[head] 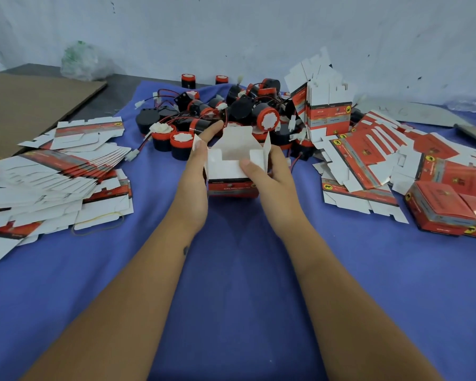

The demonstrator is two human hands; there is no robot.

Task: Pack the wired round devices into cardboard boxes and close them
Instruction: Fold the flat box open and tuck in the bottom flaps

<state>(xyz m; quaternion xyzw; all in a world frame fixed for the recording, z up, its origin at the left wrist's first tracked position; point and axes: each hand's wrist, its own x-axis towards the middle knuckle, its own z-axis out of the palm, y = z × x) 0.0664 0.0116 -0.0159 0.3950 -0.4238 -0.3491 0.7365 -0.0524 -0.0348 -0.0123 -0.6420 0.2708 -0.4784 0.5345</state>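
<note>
Hands (195, 171) (270, 171) clamp an open, empty box (232, 163); few closed boxes (448, 213) done, many devices (267, 119) remain.

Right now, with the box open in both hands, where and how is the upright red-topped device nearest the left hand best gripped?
Probably by its black round body below the red cap, from above and its near side, fingers either side. It stands upright at the pile's near edge, right by the left hand; the open box is beside it, and another device crowds its left.
</note>
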